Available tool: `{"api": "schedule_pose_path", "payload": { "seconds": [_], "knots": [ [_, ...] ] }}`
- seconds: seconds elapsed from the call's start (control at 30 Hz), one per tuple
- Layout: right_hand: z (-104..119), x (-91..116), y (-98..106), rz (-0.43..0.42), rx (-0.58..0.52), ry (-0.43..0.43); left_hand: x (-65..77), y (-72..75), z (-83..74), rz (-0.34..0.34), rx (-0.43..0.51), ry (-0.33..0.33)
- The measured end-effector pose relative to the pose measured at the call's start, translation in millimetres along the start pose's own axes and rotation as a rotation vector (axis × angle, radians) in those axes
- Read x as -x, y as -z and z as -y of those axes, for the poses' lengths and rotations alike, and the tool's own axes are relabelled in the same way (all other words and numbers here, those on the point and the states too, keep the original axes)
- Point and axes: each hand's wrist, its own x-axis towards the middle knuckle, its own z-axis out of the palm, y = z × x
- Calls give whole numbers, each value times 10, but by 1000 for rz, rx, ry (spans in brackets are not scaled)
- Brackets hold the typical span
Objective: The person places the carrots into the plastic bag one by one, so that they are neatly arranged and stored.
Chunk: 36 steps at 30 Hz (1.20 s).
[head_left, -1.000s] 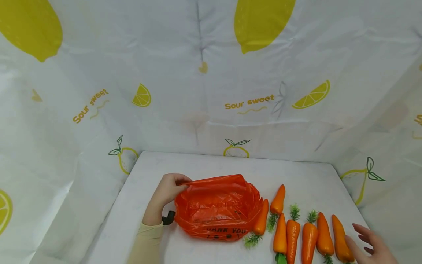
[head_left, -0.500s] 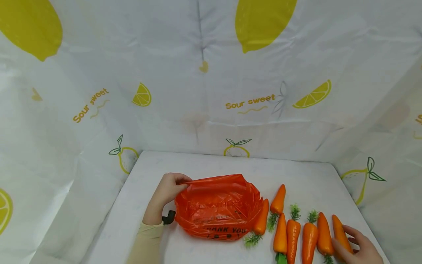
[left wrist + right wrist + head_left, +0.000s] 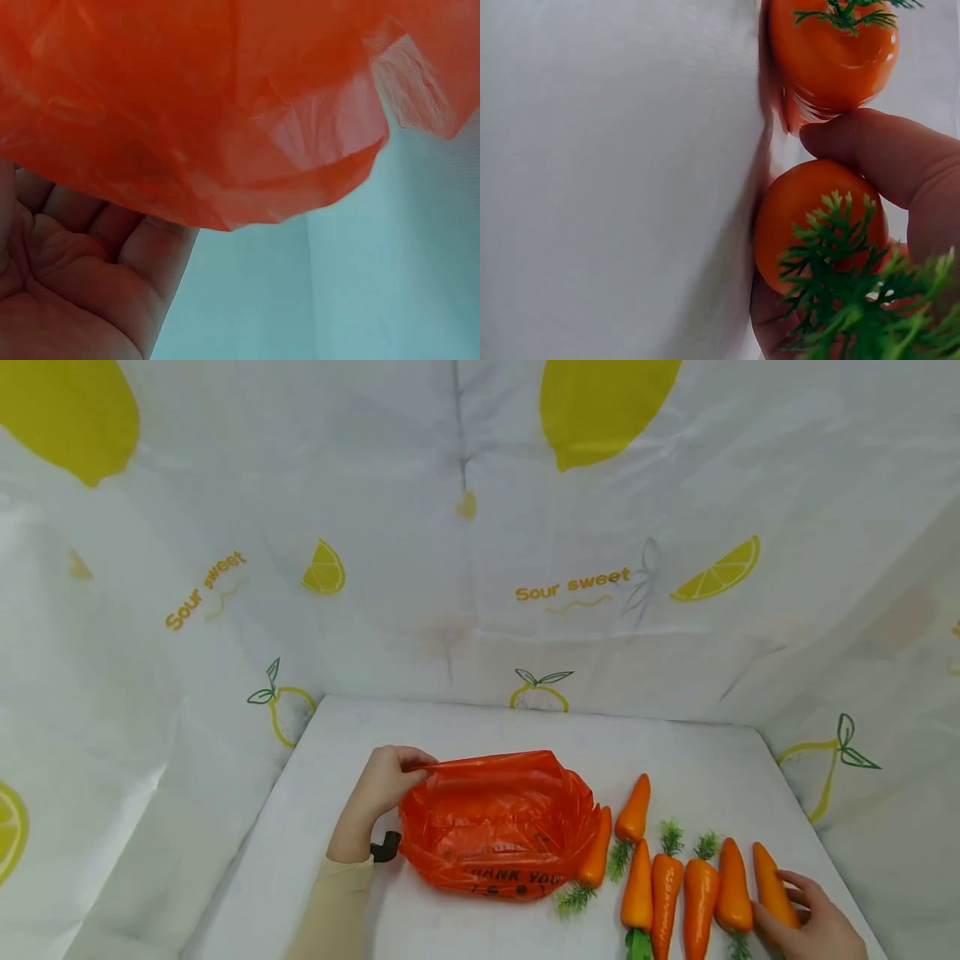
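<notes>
Carrot [image 3: 771, 878] lies in the right hand [image 3: 813, 922], between thumb [image 3: 885, 150] and curled fingers [image 3: 775, 316]; tighten evenly, clear of the adjacent carrot [image 3: 733, 885] on the thumb side. Left hand [image 3: 379, 783] pinches the red plastic bag [image 3: 498, 827] at its rim; keep the mouth wide. One second earlier, the right hand had not yet wrapped around its carrot.

White tabletop [image 3: 465, 727] on my feed, pale sheeting [image 3: 390, 485] behind it and down both sides. Printed with big yellow lemons [image 3: 607, 410], lemon wedges [image 3: 324, 568] and "Sour sweet" lettering [image 3: 537, 591] (I can see creases [image 3: 540, 636] across the back). Light looks soft to me, brighter glints on the left sheet.
</notes>
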Motion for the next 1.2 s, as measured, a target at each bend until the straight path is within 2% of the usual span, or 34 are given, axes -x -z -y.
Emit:
{"api": "schedule_pose_path", "payload": {
  "seconds": [0.17,0.37,0.53,0.87,1.2],
  "knots": [
    [62,52,-48,-75,-11,-37,-30,-11,35,-18,-8,-31],
    [47,86,22,-76,-52,-89,-65,-3,29,-5,-11,-31],
    [125,172,143,-87,-107,-112,-62,2,27,-8,-6,-32],
    [373,443,405,-228,-238,-92,-55,10,38,3,13,-19],
    [718,710,562,-365,-286,4,-34,14,14,12,36,-31]
  ]
}}
